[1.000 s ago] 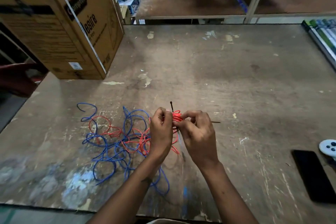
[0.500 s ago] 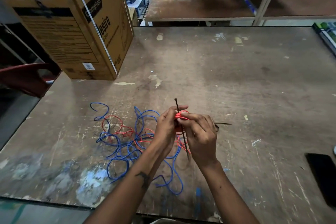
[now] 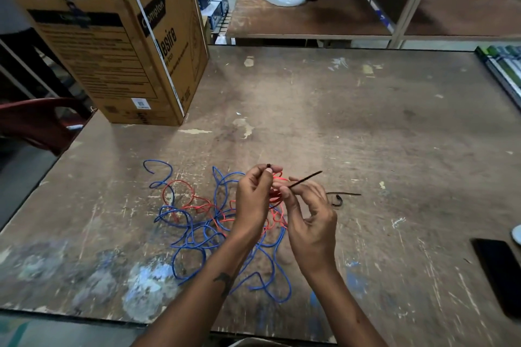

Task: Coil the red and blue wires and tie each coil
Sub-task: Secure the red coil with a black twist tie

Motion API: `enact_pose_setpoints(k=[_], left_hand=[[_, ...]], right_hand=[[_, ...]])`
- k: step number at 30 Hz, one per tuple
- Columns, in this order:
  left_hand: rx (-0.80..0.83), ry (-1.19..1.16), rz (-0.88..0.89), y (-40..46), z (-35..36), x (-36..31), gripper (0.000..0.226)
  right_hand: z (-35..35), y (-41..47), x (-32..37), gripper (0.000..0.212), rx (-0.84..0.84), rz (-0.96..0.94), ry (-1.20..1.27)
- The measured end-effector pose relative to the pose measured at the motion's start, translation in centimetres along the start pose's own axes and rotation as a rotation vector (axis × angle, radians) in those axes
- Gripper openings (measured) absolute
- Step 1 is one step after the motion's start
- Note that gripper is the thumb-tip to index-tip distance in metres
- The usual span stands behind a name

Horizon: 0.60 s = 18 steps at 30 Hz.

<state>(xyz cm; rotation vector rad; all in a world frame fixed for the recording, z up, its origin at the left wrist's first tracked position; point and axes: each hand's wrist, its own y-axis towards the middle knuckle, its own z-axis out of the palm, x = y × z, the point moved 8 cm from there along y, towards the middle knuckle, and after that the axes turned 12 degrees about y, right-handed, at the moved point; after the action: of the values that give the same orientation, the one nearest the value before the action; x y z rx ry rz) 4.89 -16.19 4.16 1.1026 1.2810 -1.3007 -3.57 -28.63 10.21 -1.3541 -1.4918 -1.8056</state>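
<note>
Head view: both hands work a black cable tie (image 3: 306, 178) at a small red coil (image 3: 275, 195).
Left hand (image 3: 253, 200) pinches the tie's head, right hand (image 3: 308, 215) pinches its tail; blue wire (image 3: 197, 229) sprawls tangled on the table (image 3: 366, 127).

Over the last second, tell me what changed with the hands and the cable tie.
The right hand drew the black cable tie's tail out to the right, off the red coil; the left hand keeps pinching the tie's head. The blue wire and spare tie stayed put.
</note>
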Motion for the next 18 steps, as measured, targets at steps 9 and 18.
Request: enact_pose_setpoints(k=[9, 18], left_hand=[[-0.177, 0.336, 0.262, -1.9, -2.7, -3.0, 0.019], [-0.241, 0.504, 0.371, -3.0, -4.2, -4.7, 0.016]], right_hand=[[1.2, 1.6, -0.1, 0.039, -0.123, 0.395, 0.359], [1.8, 2.0, 2.4, 0.008, 0.084, 0.302, -0.131]])
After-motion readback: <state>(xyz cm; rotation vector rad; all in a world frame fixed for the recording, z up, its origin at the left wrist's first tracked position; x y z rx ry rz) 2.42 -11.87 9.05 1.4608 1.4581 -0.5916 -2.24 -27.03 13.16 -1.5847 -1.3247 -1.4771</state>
